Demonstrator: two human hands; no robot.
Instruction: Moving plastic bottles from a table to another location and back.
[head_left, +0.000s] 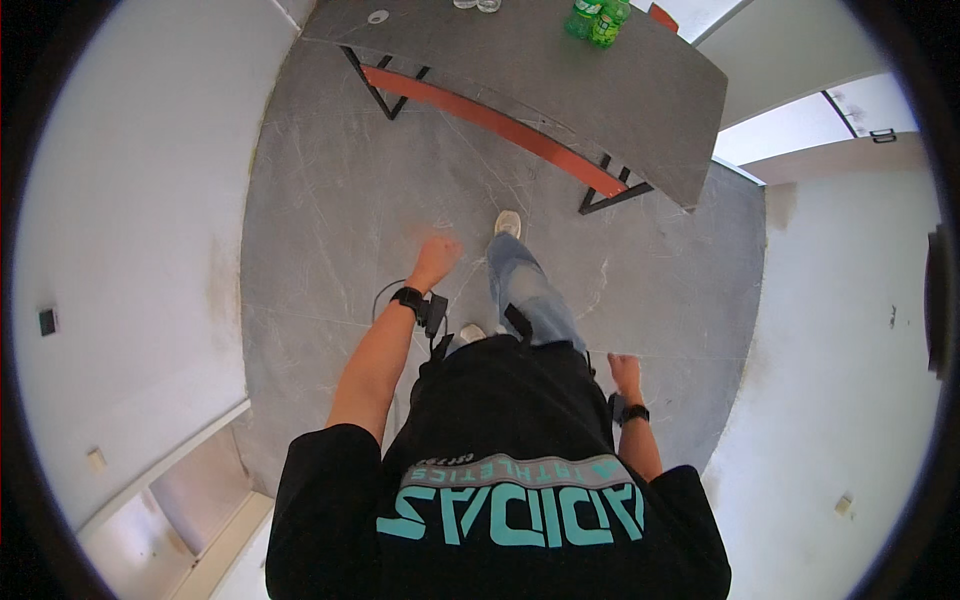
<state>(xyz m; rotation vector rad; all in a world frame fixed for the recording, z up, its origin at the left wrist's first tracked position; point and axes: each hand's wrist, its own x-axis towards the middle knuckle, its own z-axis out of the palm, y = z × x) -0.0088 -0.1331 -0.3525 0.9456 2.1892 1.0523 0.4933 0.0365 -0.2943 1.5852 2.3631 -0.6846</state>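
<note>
My left hand (437, 259) hangs over the grey floor, loosely curled and slightly blurred. Nothing shows in it. A black wrist strap with a small box and cable (424, 304) sits behind that hand. Lower and to the right, my right hand (625, 375) is curled beside my hip, with no object visible in it. It too has a black strap (636, 413) at the wrist. Ahead stands a grey-topped table (525, 67), apart from both hands. Two green plastic bottles (596, 21) stand on it, with clear containers (477, 4) cut off at the frame's top.
A round white ring-like item (379, 16) lies at the table's left end. An orange beam (495, 131) and black metal legs (616, 196) support the table. White walls (142, 202) flank the floor on both sides. Part of an orange chair (664, 18) shows behind the table.
</note>
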